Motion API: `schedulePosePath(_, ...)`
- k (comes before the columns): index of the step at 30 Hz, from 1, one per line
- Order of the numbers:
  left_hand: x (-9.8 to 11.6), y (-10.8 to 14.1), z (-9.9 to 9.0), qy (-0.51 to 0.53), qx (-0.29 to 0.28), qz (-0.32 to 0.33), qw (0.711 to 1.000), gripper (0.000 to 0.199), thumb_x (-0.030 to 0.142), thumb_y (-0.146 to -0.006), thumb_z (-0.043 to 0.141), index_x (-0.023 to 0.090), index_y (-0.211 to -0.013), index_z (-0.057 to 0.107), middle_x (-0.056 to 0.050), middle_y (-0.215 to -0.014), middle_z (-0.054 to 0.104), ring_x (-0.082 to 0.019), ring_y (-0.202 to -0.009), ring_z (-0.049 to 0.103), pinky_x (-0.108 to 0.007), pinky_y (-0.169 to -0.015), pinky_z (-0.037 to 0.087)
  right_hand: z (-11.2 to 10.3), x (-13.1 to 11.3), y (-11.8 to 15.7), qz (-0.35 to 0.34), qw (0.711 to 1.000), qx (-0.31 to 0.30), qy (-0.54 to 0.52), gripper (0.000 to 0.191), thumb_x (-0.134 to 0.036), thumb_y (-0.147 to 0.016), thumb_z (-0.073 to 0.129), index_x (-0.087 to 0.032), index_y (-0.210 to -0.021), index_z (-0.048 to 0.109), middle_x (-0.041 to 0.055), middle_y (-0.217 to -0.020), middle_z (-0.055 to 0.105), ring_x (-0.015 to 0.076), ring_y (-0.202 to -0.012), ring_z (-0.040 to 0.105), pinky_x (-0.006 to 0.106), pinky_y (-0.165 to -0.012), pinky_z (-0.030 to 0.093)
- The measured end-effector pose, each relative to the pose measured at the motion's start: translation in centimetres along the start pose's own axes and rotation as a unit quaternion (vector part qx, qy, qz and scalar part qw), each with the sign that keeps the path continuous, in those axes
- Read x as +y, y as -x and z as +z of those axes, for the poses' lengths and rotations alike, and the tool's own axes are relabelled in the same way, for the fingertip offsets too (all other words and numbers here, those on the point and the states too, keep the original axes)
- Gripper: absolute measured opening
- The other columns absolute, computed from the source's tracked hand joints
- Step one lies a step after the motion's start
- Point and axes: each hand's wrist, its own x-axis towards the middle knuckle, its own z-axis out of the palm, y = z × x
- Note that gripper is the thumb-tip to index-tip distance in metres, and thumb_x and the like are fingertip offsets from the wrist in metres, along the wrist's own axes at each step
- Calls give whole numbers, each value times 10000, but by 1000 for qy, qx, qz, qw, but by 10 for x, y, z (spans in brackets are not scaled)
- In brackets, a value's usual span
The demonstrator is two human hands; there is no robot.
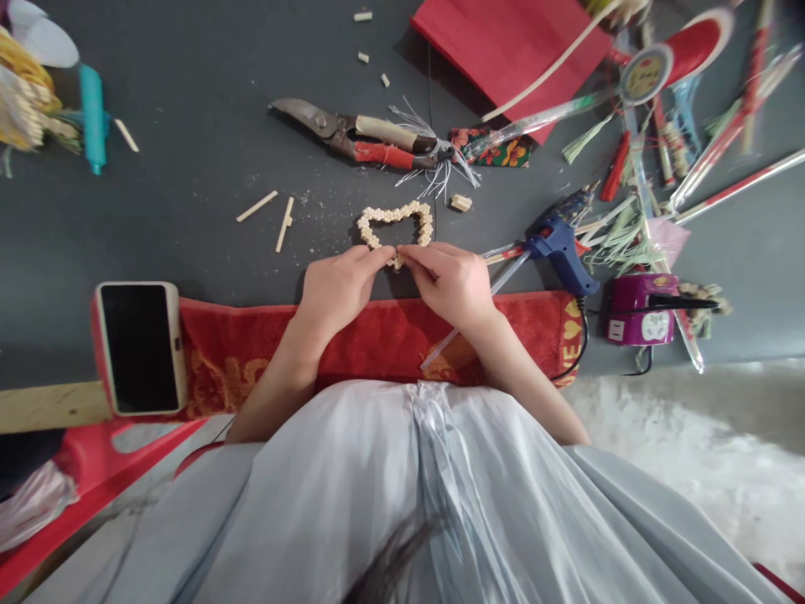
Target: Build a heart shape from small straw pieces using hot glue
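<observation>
A cream, heart-shaped beaded ring [424, 220] lies on the dark table, its pointed end toward me. My left hand [340, 285] pinches the near left side of it between thumb and finger. From the other side, my right hand [449, 281] is closed on the near right part, fingertips almost meeting the left ones. What exactly lies between the fingertips is too small to make out. Just right of the ring sits a small cream bundle of short sticks [461, 203]. Beyond the ring rest pruning shears [377, 143] with taped handles.
A blue glue gun [559, 247] lies right of my hand, with a purple plug box [641, 309] beyond it. A phone [139, 348] rests at left on a red towel [251, 335]. Red paper [509, 50], a spool of red ribbon [692, 50] and loose sticks [284, 225] surround the work.
</observation>
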Motion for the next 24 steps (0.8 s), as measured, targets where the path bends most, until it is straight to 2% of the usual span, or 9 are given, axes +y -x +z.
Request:
schedulePosePath(7, 0, 0, 0, -3, 1, 1, 1000, 429, 218, -999, 378, 334, -1354, 589, -26, -1183, 720, -203, -979, 712, -279, -711, 484, 2, -2, 0, 8, 1000, 4, -9, 347, -217, -967, 472, -220, -1166, 757, 62, -983, 781, 187, -874, 709, 266, -708, 489)
schedulePosePath(15, -1, 0, 0, 9, 6, 4, 1000, 404, 252, -1017, 362, 320, -1343, 590, -29, -1208, 722, -199, -1010, 709, -275, -721, 487, 1, 1, 6, 7, 1000, 21, -5, 381, -265, -972, 460, -200, -1245, 717, 59, -837, 742, 164, -727, 658, 266, -623, 424)
schedulePosePath(24, 0, 0, 1, 12, 18, 1, 1000, 382, 280, -1025, 369, 344, -1325, 597, -1, -1253, 719, -209, -1010, 716, -287, -717, 478, -3, -3, 12, 44, 998, 37, 1, 260, -263, -891, 612, -216, -1103, 755, 35, -834, 741, 162, -686, 643, 268, -628, 415)
